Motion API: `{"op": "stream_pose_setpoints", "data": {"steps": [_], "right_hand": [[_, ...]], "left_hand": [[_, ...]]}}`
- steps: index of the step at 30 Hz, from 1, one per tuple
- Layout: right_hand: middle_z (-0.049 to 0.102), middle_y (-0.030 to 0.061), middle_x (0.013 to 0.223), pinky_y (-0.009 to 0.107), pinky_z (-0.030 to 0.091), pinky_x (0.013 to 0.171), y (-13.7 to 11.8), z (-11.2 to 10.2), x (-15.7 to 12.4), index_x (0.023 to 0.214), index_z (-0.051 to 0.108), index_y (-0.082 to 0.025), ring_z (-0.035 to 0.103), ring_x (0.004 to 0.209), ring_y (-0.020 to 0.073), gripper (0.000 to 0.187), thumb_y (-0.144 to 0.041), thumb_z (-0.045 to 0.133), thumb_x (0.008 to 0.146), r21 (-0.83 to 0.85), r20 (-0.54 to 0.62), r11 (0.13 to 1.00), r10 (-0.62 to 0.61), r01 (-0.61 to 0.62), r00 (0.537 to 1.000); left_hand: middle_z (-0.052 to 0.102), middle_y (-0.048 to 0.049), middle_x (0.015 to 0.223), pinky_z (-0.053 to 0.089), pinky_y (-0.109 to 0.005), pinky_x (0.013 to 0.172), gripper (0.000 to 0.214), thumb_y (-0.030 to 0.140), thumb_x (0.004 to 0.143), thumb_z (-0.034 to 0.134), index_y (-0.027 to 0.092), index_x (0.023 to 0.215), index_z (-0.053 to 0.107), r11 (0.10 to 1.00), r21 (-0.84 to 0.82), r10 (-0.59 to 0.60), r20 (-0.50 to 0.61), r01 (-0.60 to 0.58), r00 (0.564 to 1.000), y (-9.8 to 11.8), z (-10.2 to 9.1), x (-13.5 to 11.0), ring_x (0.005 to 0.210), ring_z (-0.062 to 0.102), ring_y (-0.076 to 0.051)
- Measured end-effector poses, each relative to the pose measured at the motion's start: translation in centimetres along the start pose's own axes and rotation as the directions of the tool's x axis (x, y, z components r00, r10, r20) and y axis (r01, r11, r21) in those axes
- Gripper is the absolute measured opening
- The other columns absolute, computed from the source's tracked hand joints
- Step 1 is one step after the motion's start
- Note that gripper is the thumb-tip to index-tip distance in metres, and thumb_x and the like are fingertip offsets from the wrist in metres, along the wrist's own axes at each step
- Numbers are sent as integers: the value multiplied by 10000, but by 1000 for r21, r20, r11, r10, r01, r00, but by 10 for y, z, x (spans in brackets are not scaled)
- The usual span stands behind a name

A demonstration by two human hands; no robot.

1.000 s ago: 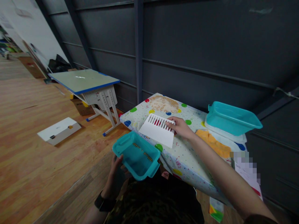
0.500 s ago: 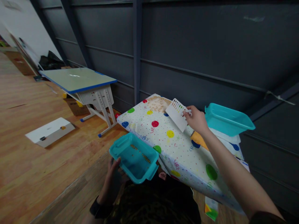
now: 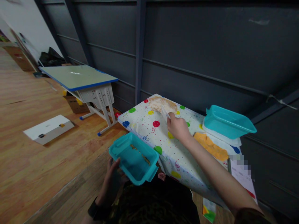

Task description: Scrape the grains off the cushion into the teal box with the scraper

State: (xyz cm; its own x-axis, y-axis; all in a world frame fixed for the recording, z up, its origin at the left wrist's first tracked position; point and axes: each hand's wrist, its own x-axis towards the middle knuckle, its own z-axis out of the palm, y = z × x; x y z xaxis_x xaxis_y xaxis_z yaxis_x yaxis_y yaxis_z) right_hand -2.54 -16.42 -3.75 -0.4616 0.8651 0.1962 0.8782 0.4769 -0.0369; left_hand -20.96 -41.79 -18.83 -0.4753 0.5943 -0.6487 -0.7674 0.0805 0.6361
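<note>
With the right hand point(image 3: 178, 127) closed around the scoop point(image 3: 165, 112) at the near edge of the pile point(image 3: 160, 101), and the left hand point(image 3: 113, 174) gripping the tub point(image 3: 133, 162) well nearer than the pile, a low scoop and steady tub should limit spills.

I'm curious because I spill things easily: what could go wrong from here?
The left hand grips one side of the shallow teal plastic tub, so it could tilt and spill the small round tan grains inside. The loose pale-tan heap lies near the far edge of the white balloon-printed tablecloth, so a stroke of the flat white slotted sheet in the right hand might push some off.
</note>
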Motion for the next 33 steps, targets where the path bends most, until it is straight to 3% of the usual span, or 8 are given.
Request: {"op": "stream_pose_setpoints", "data": {"steps": [3, 7, 15, 18, 22, 26, 28, 33], "right_hand": [[861, 272, 1034, 463, 630, 897, -22, -2, 6, 1468, 664, -99, 854, 971, 410, 386, -211, 515, 1131, -3, 31, 1000, -20, 21, 999], [863, 276, 1096, 459, 643, 925, -47, -2, 14, 1494, 614, -74, 861, 1043, 399, 403, -186, 458, 1139, -67, 50, 995, -65, 68, 997], [865, 269, 1098, 448, 636, 935, -75, -1, 15, 1495, 625, -72, 863, 1047, 389, 416, -186, 399, 1164, -23, 36, 993, -118, 119, 992], [868, 257, 1118, 456, 627, 963, -62, -4, 25, 1497, 651, -84, 850, 1059, 386, 423, -207, 449, 1146, 96, -30, 990, -105, 108, 994], [868, 221, 1146, 502, 656, 993, -16, -4, 56, 1307, 757, -135, 836, 1069, 381, 330, -244, 602, 1036, 367, -196, 929, 23, 51, 980], [828, 107, 923, 443, 701, 631, 27, 12, 74, 1127, 733, -190, 796, 734, 295, 239, -338, 702, 942, 738, -47, 656, 284, -158, 958], [798, 61, 846, 400, 680, 545, 37, 23, 71, 1082, 698, -213, 772, 672, 266, 238, -359, 739, 899, 806, 20, 555, 323, -207, 946], [791, 40, 831, 347, 646, 482, 31, 42, 55, 1011, 637, -244, 767, 641, 250, 203, -351, 728, 865, 814, 37, 546, 295, -200, 955]], "left_hand": [[764, -139, 1403, 762, -577, 871, 802, 346, 1004, 779, 416, 1732, 451, 998, 22, 58, -35, -57, 998, 1, 4, -5, 1043, 881, -385], [797, -153, 1340, 767, -573, 840, 802, 328, 1010, 781, 348, 1745, 460, 994, 18, 109, -1, -109, 994, 2, 2, -7, 975, 892, -361], [757, -167, 1527, 770, -529, 851, 834, 394, 1013, 825, 408, 1766, 465, 991, 1, 136, 72, -137, 988, 2, -11, -6, 1114, 883, -365], [754, -159, 1555, 772, -523, 868, 835, 383, 1043, 792, 425, 1793, 428, 989, -1, 148, 101, -148, 984, 3, -10, -10, 1120, 885, -354], [791, -155, 1515, 774, -523, 863, 888, 385, 1025, 828, 428, 1812, 418, 989, -43, 148, 126, -143, 981, 4, -9, -14, 1112, 890, -364], [782, -158, 1544, 773, -486, 839, 876, 398, 1037, 817, 404, 1810, 404, 989, -49, 146, 132, -140, 980, 4, -10, -10, 1101, 891, -351], [758, -152, 1585, 770, -463, 824, 875, 410, 1019, 838, 412, 1792, 428, 990, -36, 143, 113, -140, 983, 2, -11, -7, 1093, 891, -343], [775, -146, 1545, 768, -483, 844, 859, 447, 956, 894, 389, 1728, 521, 987, -38, 158, 119, -155, 980, -1, -11, -6, 1107, 886, -363]]}}
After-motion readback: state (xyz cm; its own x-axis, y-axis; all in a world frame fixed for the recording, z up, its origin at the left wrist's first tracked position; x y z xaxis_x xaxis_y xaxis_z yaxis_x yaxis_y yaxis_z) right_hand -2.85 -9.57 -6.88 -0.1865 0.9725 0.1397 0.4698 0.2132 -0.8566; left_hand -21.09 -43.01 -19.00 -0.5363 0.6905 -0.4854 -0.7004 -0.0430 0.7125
